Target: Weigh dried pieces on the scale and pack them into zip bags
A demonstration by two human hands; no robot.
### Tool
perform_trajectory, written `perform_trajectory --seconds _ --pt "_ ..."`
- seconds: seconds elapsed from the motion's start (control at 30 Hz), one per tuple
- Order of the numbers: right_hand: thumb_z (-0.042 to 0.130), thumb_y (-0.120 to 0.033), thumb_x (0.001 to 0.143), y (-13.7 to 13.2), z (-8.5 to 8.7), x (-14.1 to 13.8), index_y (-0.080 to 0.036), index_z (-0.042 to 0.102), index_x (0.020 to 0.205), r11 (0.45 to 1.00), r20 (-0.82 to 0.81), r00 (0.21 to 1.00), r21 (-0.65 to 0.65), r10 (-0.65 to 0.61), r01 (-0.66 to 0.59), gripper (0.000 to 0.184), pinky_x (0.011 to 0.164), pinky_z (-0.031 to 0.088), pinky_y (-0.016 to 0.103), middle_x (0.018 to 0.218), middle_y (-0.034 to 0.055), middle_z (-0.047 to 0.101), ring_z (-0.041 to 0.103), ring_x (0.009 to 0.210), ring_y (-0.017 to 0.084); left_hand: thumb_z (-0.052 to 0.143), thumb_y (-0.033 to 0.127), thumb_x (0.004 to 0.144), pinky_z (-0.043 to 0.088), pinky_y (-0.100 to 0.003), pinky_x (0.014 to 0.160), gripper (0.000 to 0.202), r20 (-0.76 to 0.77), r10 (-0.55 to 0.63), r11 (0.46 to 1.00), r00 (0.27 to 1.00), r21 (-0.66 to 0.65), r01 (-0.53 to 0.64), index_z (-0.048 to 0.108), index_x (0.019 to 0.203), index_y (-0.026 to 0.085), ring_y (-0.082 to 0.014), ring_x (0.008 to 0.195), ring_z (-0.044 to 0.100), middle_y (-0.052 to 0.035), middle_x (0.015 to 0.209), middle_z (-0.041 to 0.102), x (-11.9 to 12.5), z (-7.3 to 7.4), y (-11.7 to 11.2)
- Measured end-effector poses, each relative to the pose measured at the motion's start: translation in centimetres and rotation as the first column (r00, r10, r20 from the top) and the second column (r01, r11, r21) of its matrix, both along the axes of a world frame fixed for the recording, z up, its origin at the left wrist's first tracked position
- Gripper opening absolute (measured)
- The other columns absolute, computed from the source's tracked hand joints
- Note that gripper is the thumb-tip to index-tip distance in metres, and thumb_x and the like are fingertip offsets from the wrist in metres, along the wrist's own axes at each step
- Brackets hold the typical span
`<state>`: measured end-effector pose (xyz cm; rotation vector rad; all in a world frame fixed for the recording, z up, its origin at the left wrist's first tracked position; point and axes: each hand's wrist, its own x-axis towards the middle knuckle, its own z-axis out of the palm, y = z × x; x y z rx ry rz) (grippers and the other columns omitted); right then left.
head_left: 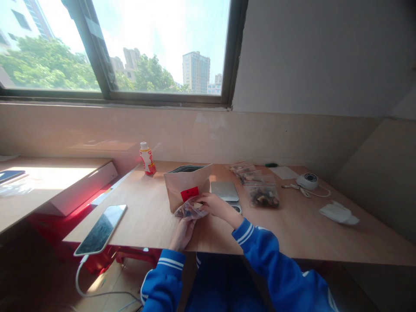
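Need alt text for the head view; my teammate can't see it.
The left hand and right hand hold a clear bag in front of an open pouch with a red label on a table. A scale and more bags lie to the right; a phone and bottle are at left.

The single view looks from the person's head, above the near edge of the table (143, 225), facing forward and tilted down; it takes in a wide field, with the lap (224, 284) close at the bottom, the left hand (184, 230) and right hand (214, 205) near mid-frame, the window (162, 39) at upper left and the grey wall (308, 56) at upper right.
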<state>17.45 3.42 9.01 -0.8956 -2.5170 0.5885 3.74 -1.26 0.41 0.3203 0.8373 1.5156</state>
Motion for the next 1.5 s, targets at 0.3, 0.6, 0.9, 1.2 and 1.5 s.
perform_trajectory --seconds 0.3,0.6,0.9,1.2,1.5 --pt "0.061 -0.008 0.082 0.2 -0.4 0.7 -0.017 0.071 0.099 0.996 -0.171 0.982 -0.047 -0.077 0.07 0.022 0.083 0.049 0.029 0.1 0.0084 0.069 0.064 0.092 0.018 0.052 -0.008 0.069 0.049 -0.036 0.1 0.04 0.003 -0.035 0.998 0.999 0.05 0.034 0.066 0.093 0.021 -0.0238 0.118 0.057 -0.0041 0.105 0.071 -0.1 -0.2 0.0" --pt "0.063 -0.021 0.081 0.1 2.5 1.0 -0.018 0.071 0.09 0.981 -0.52 0.832 -0.089 -0.195 0.175 0.012 0.076 0.048 0.027 0.089 0.0049 0.07 0.064 0.082 0.017 0.049 -0.014 0.069 0.05 -0.029 0.097 0.038 0.006 -0.008 0.999 1.0 -0.031 0.008 0.066 0.09 0.014 -0.0194 0.104 0.066 -0.0069 0.1 0.072 -0.1 -0.2 0.1" --pt "0.062 -0.033 0.083 3.6 9.0 -2.2 -0.017 0.068 0.096 0.973 -0.77 0.618 -0.02 -0.161 0.23 0.022 0.077 0.047 0.027 0.093 0.0049 0.067 0.062 0.085 0.016 0.051 -0.014 0.069 0.052 -0.025 0.094 0.034 0.0 0.028 0.998 1.0 -0.049 -0.028 0.064 0.087 0.011 -0.0171 0.093 0.069 -0.0067 0.091 0.073 -0.1 0.1 -0.1" --pt "0.054 -0.026 0.09 2.2 9.4 -2.2 -0.019 0.066 0.097 0.912 -0.207 0.959 0.322 -0.194 0.254 0.016 0.093 0.034 0.035 0.102 0.0071 0.059 0.051 0.098 0.021 0.054 -0.013 0.068 0.05 -0.026 0.097 0.034 -0.001 0.032 0.996 0.999 -0.082 -0.032 0.065 0.087 0.013 -0.0212 0.102 0.066 -0.0065 0.092 0.072 -0.1 -0.2 0.0" --pt "0.047 -0.016 0.086 0.7 9.5 -1.1 -0.018 0.055 0.117 0.9 -0.37 0.913 0.318 -0.172 0.298 0.032 0.093 0.035 0.036 0.113 0.0097 0.058 0.052 0.103 0.022 0.052 -0.013 0.07 0.044 -0.032 0.105 0.031 0.022 0.037 0.997 0.999 -0.073 -0.035 0.065 0.084 0.012 -0.023 0.113 0.061 -0.009 0.098 0.072 0.2 0.3 -0.2"
